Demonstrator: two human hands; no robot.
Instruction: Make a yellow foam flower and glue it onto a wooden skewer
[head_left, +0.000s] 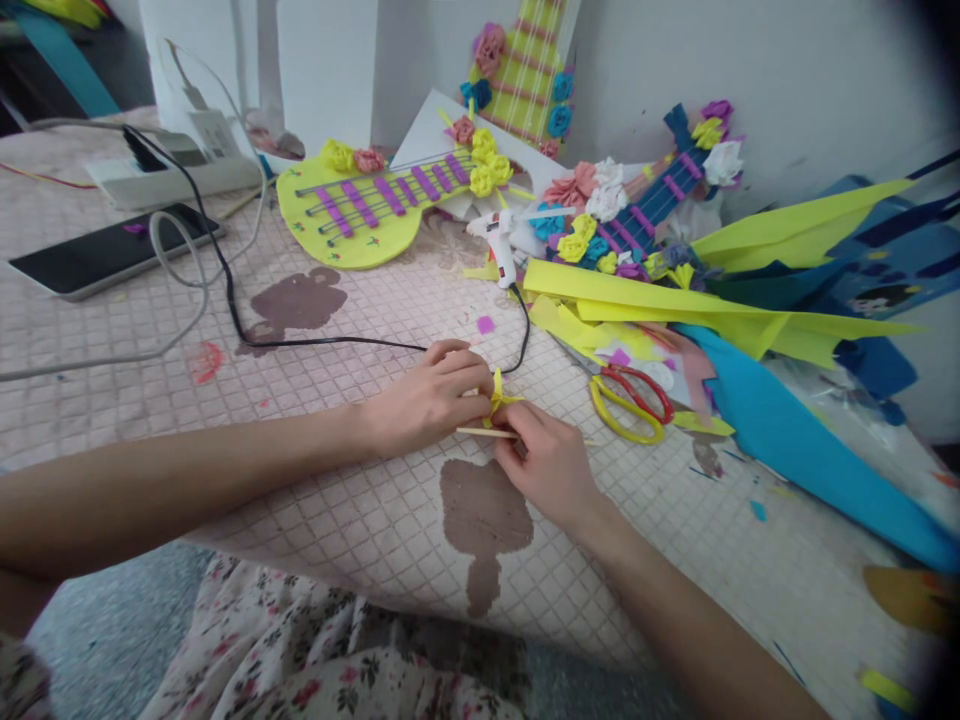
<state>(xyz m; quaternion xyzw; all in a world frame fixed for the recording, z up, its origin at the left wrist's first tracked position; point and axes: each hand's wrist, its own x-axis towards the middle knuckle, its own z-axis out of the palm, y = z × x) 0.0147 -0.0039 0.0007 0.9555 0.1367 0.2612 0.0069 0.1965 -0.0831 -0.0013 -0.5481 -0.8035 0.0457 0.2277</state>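
Observation:
Both hands meet near the front of the table around a small twisted yellow paper piece (496,400). My left hand (431,395) pinches that piece from the left, fingers bent. From the right, my right hand (551,465) has its thumb and fingers closed on a thin wooden stick (480,432), its fingertips also touching the yellow paper. The stick lies level, with its left end showing and its middle hidden behind my fingers. Just right of my hands lie scissors (630,400) with one red and one yellow handle. A white glue gun (497,245) rests farther back.
Behind lies a yellow paper guitar (352,215) with purple bars; a blue one (652,215) with paper flowers is at right. Yellow (712,300) and blue paper sheets (810,430) spread rightward. A black cable (322,342) crosses the table near a phone (112,250) and power strip (172,180).

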